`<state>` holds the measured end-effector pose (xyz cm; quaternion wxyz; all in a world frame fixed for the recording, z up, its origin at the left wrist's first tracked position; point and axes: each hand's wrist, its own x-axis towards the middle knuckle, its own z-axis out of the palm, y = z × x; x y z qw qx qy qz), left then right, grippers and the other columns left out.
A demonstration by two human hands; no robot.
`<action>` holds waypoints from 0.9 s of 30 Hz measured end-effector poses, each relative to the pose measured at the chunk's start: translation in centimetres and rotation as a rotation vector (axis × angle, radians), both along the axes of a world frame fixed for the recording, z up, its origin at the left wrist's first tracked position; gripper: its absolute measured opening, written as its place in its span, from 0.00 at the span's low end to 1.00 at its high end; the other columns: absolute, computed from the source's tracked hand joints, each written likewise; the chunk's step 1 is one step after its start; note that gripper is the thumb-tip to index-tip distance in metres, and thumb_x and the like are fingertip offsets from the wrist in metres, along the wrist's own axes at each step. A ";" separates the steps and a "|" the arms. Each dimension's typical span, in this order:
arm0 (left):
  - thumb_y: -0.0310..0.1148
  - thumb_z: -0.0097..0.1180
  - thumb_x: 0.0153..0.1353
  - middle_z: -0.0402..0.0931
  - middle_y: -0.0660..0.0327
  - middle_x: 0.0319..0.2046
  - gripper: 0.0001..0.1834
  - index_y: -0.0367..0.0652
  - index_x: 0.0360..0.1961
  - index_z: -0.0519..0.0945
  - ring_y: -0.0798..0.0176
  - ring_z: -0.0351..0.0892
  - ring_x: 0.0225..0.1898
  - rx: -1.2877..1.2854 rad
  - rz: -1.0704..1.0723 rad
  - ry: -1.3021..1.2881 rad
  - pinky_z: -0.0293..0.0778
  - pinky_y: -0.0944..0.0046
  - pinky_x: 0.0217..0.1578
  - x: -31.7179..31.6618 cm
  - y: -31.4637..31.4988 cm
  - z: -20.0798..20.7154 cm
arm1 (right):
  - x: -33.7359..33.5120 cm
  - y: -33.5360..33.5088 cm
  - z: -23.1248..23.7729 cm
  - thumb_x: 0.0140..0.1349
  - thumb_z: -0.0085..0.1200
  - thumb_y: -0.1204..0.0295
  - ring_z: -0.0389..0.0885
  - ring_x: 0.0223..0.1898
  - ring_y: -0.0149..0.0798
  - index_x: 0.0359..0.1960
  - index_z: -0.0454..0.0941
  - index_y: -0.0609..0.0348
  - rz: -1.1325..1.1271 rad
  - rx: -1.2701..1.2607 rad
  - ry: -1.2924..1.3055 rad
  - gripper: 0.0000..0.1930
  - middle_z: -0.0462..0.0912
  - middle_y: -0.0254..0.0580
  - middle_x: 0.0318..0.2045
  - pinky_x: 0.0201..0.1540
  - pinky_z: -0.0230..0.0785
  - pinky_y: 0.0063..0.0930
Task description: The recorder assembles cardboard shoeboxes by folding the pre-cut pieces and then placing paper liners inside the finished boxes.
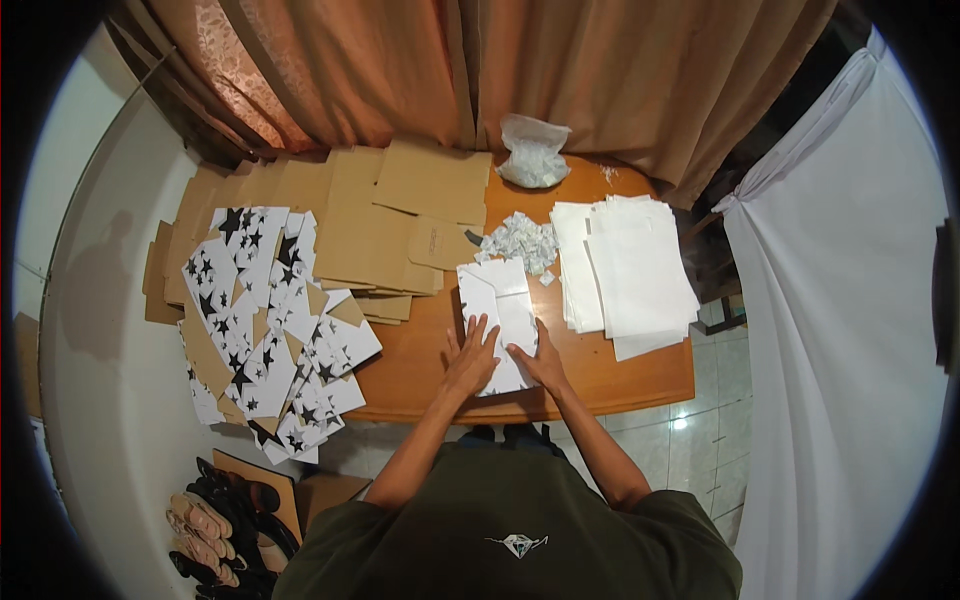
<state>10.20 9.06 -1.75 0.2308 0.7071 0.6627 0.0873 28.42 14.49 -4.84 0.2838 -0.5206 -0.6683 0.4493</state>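
A folded white paper packet [512, 292] lies on the wooden table in front of me, with creases across it and bits of black star print along its edges. My left hand [470, 362] rests flat on its lower left part, fingers spread. My right hand [542, 362] is at the lower right edge; its thumb presses on the paper and its index finger stretches along the side. Whether anything is inside the packet cannot be seen. Just beyond it is a heap of small whitish pieces [520, 242], with a dark object [473, 238] at its left side.
Brown cardboard sheets [365, 235] are stacked at the back left. Star-printed white pieces [265, 335] overlap at the table's left end. White paper sheets [640, 270] lie to the right. A clear plastic bag [534, 155] stands by the curtain [400, 70]. Shoes [225, 525] are below left.
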 end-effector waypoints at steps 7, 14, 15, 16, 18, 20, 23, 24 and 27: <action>0.66 0.52 0.64 0.46 0.28 0.71 0.56 0.42 0.78 0.40 0.27 0.46 0.74 0.001 0.293 -0.370 0.45 0.27 0.69 1.7 1.0 0.6 | -0.1 -0.1 0.8 0.63 0.62 0.63 0.77 0.53 0.62 0.72 0.62 0.58 0.037 0.124 -0.098 0.37 0.77 0.63 0.56 0.55 0.71 0.46; 0.58 0.67 0.59 0.41 0.39 0.75 0.67 0.41 0.77 0.30 0.38 0.50 0.73 -0.097 0.728 -1.491 0.55 0.25 0.63 2.4 3.3 7.5 | -2.3 -1.5 9.8 0.64 0.57 0.67 0.70 0.59 0.60 0.70 0.68 0.40 -0.009 0.645 -0.599 0.31 0.67 0.57 0.67 0.65 0.54 0.60; 0.58 0.67 0.59 0.41 0.39 0.75 0.67 0.41 0.77 0.30 0.38 0.50 0.73 -0.081 0.736 -1.490 0.55 0.25 0.63 1.9 3.1 7.9 | -3.0 -1.9 10.9 0.64 0.57 0.67 0.70 0.59 0.60 0.70 0.68 0.40 0.001 0.654 -0.591 0.31 0.67 0.57 0.67 0.65 0.54 0.60; 0.57 0.67 0.60 0.46 0.45 0.74 0.63 0.45 0.78 0.33 0.41 0.52 0.72 -0.066 0.825 -1.465 0.59 0.31 0.60 1.6 3.3 8.0 | -3.2 -2.1 11.9 0.63 0.57 0.68 0.70 0.60 0.60 0.70 0.69 0.39 0.009 0.758 -0.652 0.31 0.67 0.55 0.68 0.65 0.54 0.61; 0.50 0.65 0.65 0.60 0.55 0.68 0.50 0.49 0.76 0.47 0.52 0.60 0.69 -0.054 0.986 -1.455 0.65 0.46 0.58 1.3 3.9 7.2 | -3.7 -2.3 12.9 0.61 0.55 0.70 0.67 0.63 0.58 0.68 0.71 0.40 0.014 0.873 -0.672 0.30 0.66 0.53 0.69 0.66 0.52 0.62; 0.49 0.62 0.67 0.64 0.56 0.65 0.44 0.45 0.74 0.52 0.55 0.59 0.69 0.046 0.852 -1.590 0.62 0.37 0.60 0.8 4.0 6.4 | -3.6 -2.1 12.9 0.61 0.56 0.70 0.67 0.64 0.58 0.67 0.72 0.41 0.049 0.884 -0.656 0.30 0.66 0.53 0.69 0.67 0.51 0.63; 0.41 0.55 0.73 0.70 0.61 0.61 0.24 0.42 0.63 0.66 0.63 0.63 0.67 0.292 0.607 -1.775 0.63 0.42 0.64 -0.2 3.9 4.7 | -3.7 -2.3 14.0 0.59 0.61 0.66 0.66 0.65 0.57 0.65 0.74 0.45 0.125 0.911 -0.575 0.28 0.67 0.53 0.68 0.68 0.49 0.61; 0.40 0.54 0.74 0.70 0.62 0.61 0.23 0.42 0.64 0.66 0.63 0.66 0.65 0.260 0.586 -1.912 0.65 0.49 0.64 -0.3 3.7 4.9 | -3.4 -2.6 14.6 0.59 0.62 0.63 0.64 0.66 0.56 0.63 0.75 0.48 0.041 0.922 -0.451 0.28 0.67 0.56 0.68 0.68 0.49 0.59; 0.39 0.52 0.75 0.71 0.61 0.60 0.23 0.43 0.65 0.65 0.62 0.70 0.61 0.309 0.561 -2.035 0.68 0.55 0.63 -0.4 3.7 5.1 | -2.5 -2.6 14.6 0.60 0.66 0.57 0.59 0.69 0.55 0.67 0.68 0.57 -0.205 0.960 -0.225 0.36 0.62 0.64 0.67 0.70 0.50 0.54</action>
